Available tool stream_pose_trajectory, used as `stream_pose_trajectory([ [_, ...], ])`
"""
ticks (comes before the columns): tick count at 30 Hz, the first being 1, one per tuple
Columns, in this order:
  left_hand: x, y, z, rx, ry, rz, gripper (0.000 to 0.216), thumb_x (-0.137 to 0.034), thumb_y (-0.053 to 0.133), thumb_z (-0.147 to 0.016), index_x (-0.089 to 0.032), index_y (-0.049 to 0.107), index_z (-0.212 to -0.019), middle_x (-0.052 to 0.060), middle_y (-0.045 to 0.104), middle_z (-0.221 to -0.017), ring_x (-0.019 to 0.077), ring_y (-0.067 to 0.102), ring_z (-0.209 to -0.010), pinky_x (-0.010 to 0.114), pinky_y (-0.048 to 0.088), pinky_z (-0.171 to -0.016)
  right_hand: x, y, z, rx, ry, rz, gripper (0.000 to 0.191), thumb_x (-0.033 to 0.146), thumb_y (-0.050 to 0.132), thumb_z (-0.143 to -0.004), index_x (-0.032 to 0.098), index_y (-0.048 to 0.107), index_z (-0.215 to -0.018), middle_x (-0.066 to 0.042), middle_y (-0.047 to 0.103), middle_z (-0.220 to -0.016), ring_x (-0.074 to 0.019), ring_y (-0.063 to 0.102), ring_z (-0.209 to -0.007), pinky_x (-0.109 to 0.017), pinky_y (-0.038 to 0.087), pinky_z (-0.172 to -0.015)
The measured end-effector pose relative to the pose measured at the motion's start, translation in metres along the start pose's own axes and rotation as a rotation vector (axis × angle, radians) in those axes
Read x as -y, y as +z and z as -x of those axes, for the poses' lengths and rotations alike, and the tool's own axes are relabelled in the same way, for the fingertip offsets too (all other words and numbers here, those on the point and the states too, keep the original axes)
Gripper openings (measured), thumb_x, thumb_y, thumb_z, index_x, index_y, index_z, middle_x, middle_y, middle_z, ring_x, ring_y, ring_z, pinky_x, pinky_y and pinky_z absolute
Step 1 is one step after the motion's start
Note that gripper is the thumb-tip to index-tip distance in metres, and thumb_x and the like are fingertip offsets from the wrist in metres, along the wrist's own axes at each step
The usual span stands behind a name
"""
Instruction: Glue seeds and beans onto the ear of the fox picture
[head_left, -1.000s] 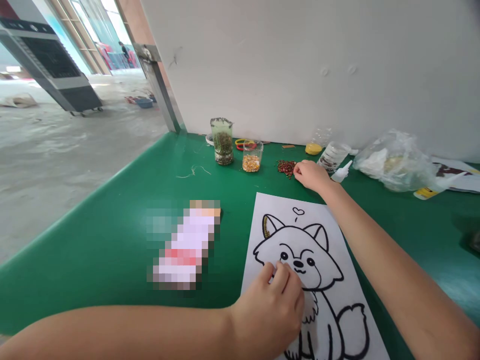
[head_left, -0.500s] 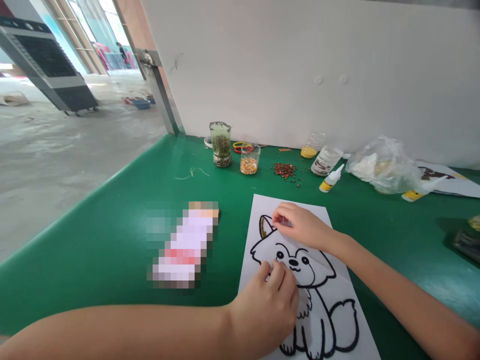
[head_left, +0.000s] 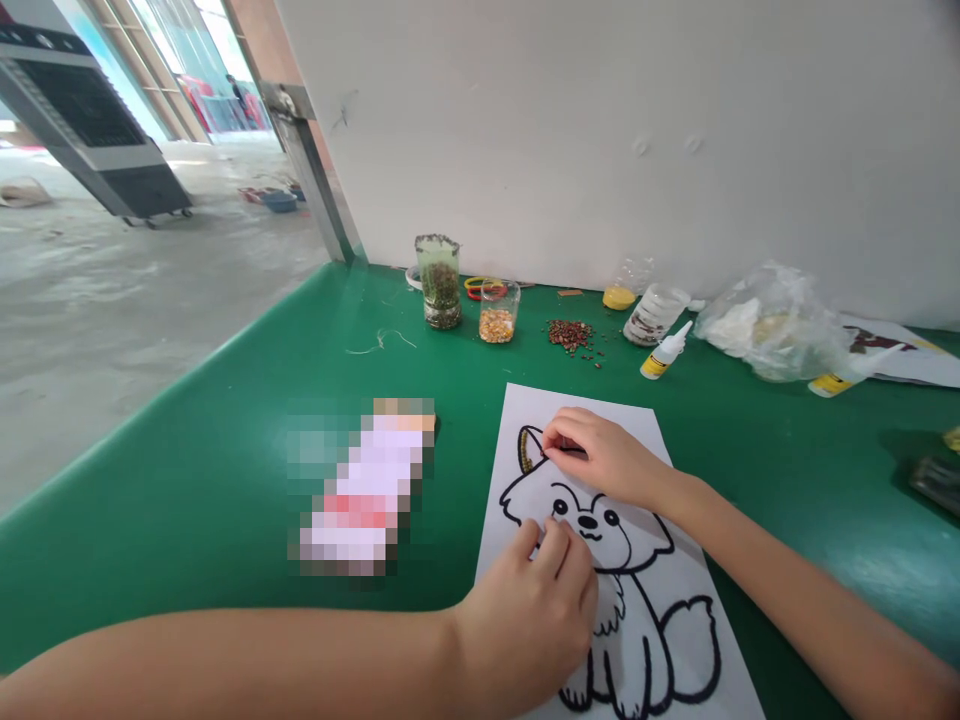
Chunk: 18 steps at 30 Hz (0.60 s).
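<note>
A white sheet [head_left: 637, 420] with a black outline drawing of a fox-like animal lies on the green table [head_left: 225, 470]. My right hand [head_left: 600, 455] rests on the drawing's head, its fingers pinched together at the left ear, where small yellow-green grains fill the outline. What the fingertips hold is too small to see. My left hand [head_left: 536, 620] lies curled on the sheet's lower left, fingertips pressed on the animal's cheek. A small heap of red-brown seeds [head_left: 570, 333] lies beyond the sheet.
Along the wall stand a jar of green seeds [head_left: 439, 282], a cup of yellow kernels [head_left: 499, 312], a tipped jar [head_left: 654, 313], a glue bottle [head_left: 664, 352] and a clear plastic bag [head_left: 780, 320]. A blurred-out object [head_left: 360, 490] lies left of the sheet.
My right hand left the red-brown seed heap, came back to the sheet and settled pinched at the drawing's left ear. My left hand stayed on the sheet.
</note>
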<state>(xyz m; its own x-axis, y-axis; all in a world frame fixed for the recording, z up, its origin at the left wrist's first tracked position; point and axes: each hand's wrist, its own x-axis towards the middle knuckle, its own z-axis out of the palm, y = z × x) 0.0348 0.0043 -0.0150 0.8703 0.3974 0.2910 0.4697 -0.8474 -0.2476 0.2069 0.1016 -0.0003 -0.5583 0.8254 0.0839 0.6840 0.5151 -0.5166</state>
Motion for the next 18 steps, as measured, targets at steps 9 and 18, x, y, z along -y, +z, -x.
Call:
stream_pose_trajectory([
  [9, 0.000, 0.000, 0.000, -0.003, 0.002, -0.006, 0.030, -0.020, 0.037, -0.087, -0.007, 0.060, -0.101, 0.016, 0.060, -0.106, 0.0273, 0.055, -0.095, 0.037, 0.043, -0.078, -0.022, -0.004, 0.002, -0.080, 0.037, 0.258, 0.008, 0.013, 0.045, -0.079, 0.021, 0.047, -0.076, -0.003, 0.054, -0.082, -0.0175, 0.050, -0.080, -0.028, 0.039, -0.067],
  [18, 0.000, 0.001, -0.001, 0.002, -0.008, 0.000, 0.031, -0.021, 0.037, -0.087, -0.006, 0.059, -0.103, 0.016, 0.059, -0.107, 0.0265, 0.055, -0.096, 0.037, 0.042, -0.079, -0.083, -0.016, 0.010, -0.342, 0.338, 0.248, 0.007, 0.020, 0.044, -0.080, 0.021, 0.043, -0.073, -0.005, 0.052, -0.079, -0.0194, 0.051, -0.077, -0.031, 0.041, -0.068],
])
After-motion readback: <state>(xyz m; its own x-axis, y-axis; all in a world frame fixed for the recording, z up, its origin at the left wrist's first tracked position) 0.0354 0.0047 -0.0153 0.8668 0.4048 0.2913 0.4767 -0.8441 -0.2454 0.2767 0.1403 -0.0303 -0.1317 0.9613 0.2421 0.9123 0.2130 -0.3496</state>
